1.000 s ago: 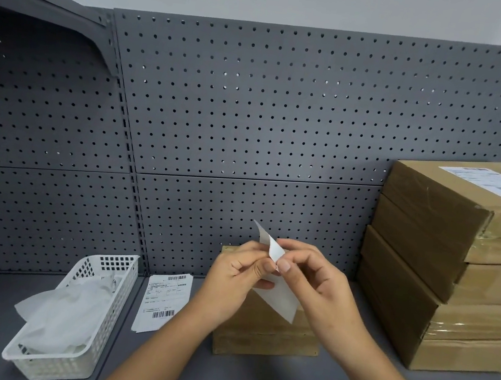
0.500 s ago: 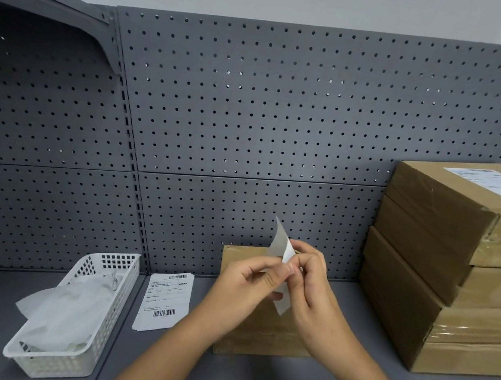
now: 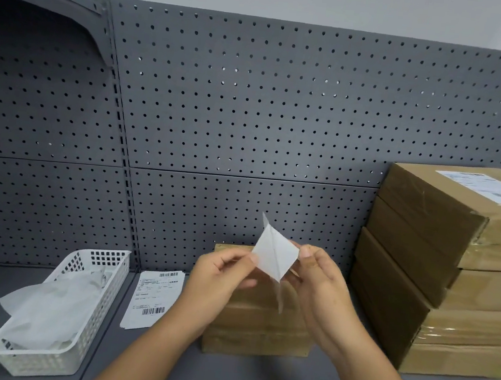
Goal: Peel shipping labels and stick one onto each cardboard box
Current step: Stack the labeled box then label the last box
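Both hands hold a white shipping label (image 3: 274, 252) in the air above a low cardboard box (image 3: 257, 326) lying flat on the grey shelf. My left hand (image 3: 216, 280) pinches one layer at its left edge. My right hand (image 3: 317, 280) pinches the other layer at the right, and the two layers are spread apart. A thin translucent strip hangs down below the label. A stack of unpeeled labels (image 3: 152, 299) lies on the shelf left of the box. At the right stand stacked cardboard boxes (image 3: 440, 276); the top one carries a stuck label (image 3: 489, 187).
A white plastic basket (image 3: 94, 297) at the left holds crumpled backing papers (image 3: 51, 310). A grey pegboard wall (image 3: 252, 111) rises behind the shelf (image 3: 251, 379). An upper shelf bracket (image 3: 44, 6) juts out at the top left.
The label's two layers have been pulled further apart, my left hand going left and my right hand right. The sheet now faces me as a wider surface.
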A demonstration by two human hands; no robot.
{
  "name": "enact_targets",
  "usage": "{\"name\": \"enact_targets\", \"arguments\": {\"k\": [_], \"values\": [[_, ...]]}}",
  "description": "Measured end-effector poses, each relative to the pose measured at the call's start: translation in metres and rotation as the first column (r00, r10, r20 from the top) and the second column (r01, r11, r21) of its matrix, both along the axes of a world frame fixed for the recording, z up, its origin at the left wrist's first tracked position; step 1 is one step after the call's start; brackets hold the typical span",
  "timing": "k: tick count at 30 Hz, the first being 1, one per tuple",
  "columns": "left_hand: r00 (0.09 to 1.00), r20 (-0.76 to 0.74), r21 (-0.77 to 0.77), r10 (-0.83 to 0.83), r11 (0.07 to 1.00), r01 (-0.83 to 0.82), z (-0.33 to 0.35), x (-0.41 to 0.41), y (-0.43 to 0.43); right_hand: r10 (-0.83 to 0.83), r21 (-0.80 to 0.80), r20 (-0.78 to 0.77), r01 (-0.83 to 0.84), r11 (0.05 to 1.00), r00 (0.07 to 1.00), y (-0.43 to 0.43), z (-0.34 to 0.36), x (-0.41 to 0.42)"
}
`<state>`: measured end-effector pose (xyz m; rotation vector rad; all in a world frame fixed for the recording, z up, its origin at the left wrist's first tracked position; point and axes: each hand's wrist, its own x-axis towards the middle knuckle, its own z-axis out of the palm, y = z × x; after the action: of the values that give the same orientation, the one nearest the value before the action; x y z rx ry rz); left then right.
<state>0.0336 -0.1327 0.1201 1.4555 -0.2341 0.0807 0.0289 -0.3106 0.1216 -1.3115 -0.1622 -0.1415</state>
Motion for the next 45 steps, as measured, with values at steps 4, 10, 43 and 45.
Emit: {"name": "enact_targets", "arguments": {"k": [4, 10, 43, 45], "values": [[0.989, -0.107, -0.142, 0.098, 0.983, -0.113, -0.009, 0.008, 0.008, 0.008, 0.217, -0.066, 0.006, 0.976, 0.998, -0.018, 0.005, 0.012], [0.994, -0.073, -0.069, 0.087, 0.993, -0.092, -0.01, 0.007, -0.001, 0.011, 0.321, -0.133, 0.033, 0.947, 0.991, -0.014, -0.003, 0.012], [0.961, -0.275, -0.648, 0.023, 0.735, -0.203, -0.009, 0.005, 0.011, 0.08, 0.576, -0.335, 0.137, 0.806, 0.939, -0.003, -0.016, 0.002], [0.951, -0.308, -0.72, -0.015, 0.658, -0.223, -0.014, 0.013, 0.024, 0.088, 0.638, -0.351, 0.17, 0.751, 0.932, -0.01, -0.02, 0.005]]}}
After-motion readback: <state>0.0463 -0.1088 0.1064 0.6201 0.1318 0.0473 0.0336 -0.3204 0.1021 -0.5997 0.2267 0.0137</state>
